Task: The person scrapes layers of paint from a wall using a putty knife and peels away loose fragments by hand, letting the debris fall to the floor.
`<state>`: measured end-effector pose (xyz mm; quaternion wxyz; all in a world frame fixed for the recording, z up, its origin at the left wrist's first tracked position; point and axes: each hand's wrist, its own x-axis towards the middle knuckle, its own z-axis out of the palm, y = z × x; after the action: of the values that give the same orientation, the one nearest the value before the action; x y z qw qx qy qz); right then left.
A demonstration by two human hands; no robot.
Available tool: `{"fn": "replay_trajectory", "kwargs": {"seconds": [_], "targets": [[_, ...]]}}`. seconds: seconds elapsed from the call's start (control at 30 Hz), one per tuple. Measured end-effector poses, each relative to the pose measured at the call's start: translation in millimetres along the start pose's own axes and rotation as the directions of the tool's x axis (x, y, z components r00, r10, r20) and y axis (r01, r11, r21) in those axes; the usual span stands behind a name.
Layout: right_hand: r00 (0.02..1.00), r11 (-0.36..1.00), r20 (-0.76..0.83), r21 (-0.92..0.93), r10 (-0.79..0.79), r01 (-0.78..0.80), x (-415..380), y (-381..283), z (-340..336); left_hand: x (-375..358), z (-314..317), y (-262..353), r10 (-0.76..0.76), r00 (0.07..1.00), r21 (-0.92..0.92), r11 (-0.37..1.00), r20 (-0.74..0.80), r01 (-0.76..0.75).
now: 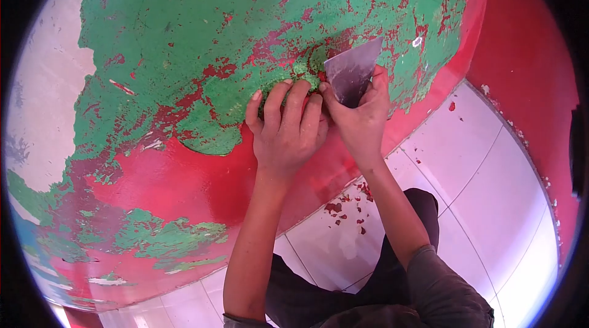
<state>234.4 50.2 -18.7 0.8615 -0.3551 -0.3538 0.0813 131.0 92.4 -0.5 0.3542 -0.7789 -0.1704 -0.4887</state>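
Note:
In the head view, my right hand (363, 107) grips a flat grey scraper blade (353, 72) between thumb and fingers, its wide edge pointing up and away from me. My left hand (288, 122) is beside it, fingers bent over and pressed into crumpled green paint (302, 70) on the curved wall. Its thumb is hidden behind the hand. The two hands nearly touch. Around them, patchy green paint (165, 39) covers much of the wall, with red paint (190, 177) bared below my left hand.
Red paint flakes (334, 208) lie scattered on the white tiled floor (469, 171) at the wall's foot. A pale bare patch (52, 92) shows at the wall's left. More crumbs run along a red surface (521, 64) on the right. My bent knee (422, 202) is close to the wall.

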Motion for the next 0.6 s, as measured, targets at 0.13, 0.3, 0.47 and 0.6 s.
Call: {"fn": "replay_trajectory", "kwargs": {"seconds": [0.13, 0.3, 0.47, 0.6], "targets": [[1.000, 0.999, -0.009, -0.038, 0.011, -0.012, 1.7, -4.4, 3.4, 0.8, -0.6, -0.3, 0.002, 1.000, -0.002, 1.000, 0.001, -0.002], [0.999, 0.997, 0.023, -0.066, -0.038, 0.040, 6.1, -6.6, 4.2, 0.5, -0.8, 0.0, -0.003, 1.000, -0.020, 1.000, -0.005, 0.002], [0.975, 0.997, 0.217, 0.054, 0.038, -0.051, 1.8, 1.4, -10.6, 0.2, -2.1, -0.3, -0.007, 1.000, -0.031, 0.999, 0.005, 0.007], [0.907, 0.932, 0.297, 0.114, 0.300, -0.345, 3.0, -7.3, -37.6, 0.5, -4.5, -0.8, 0.001, 0.999, -0.034, 0.999, 0.039, 0.000]]}}
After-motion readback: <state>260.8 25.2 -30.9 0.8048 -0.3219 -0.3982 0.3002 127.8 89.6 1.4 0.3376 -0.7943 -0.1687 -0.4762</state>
